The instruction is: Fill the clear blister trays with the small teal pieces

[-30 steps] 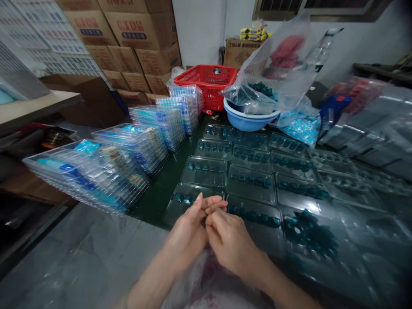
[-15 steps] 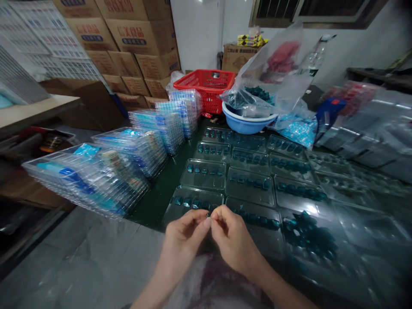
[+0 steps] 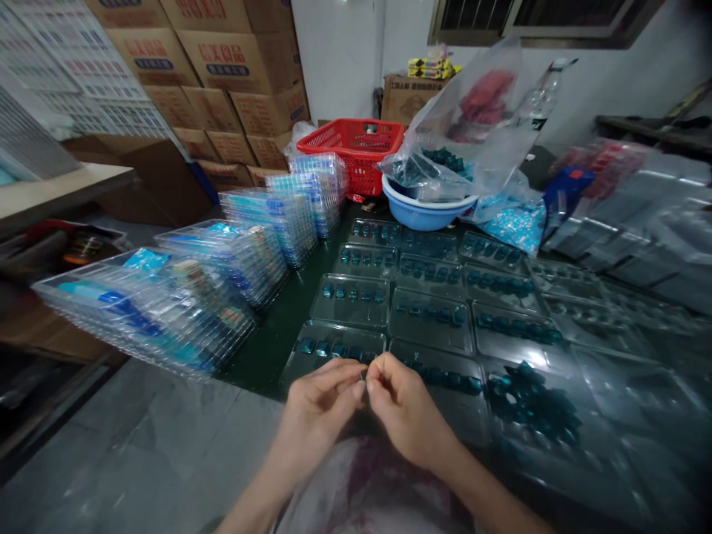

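Over the front edge of the table, my left hand (image 3: 320, 406) and my right hand (image 3: 409, 408) meet fingertip to fingertip. Both are closed in a pinch on something small between them; the fingers mostly cover it, so I cannot make out its kind. Just beyond the fingers is a clear plastic tray (image 3: 300, 368) with a row of teal, shiny blocks (image 3: 339, 351). More clear trays with teal rows stretch away behind it. On the right, a loose heap of teal pieces (image 3: 531, 408) lies on a tray.
Stacks of filled clear trays (image 3: 139, 304) line the table's left side. At the back stand a red basket (image 3: 364, 159) and a blue basin (image 3: 426, 211) with a plastic bag of teal pieces. A blue-white bag (image 3: 512, 222) lies beside it. Cardboard boxes (image 3: 222, 55) are stacked behind.
My right fingertips have shifted slightly to the right, opening a small gap from the left thumb. My left fingers are straighter. The trays and heap look unchanged; the view has moved slightly.
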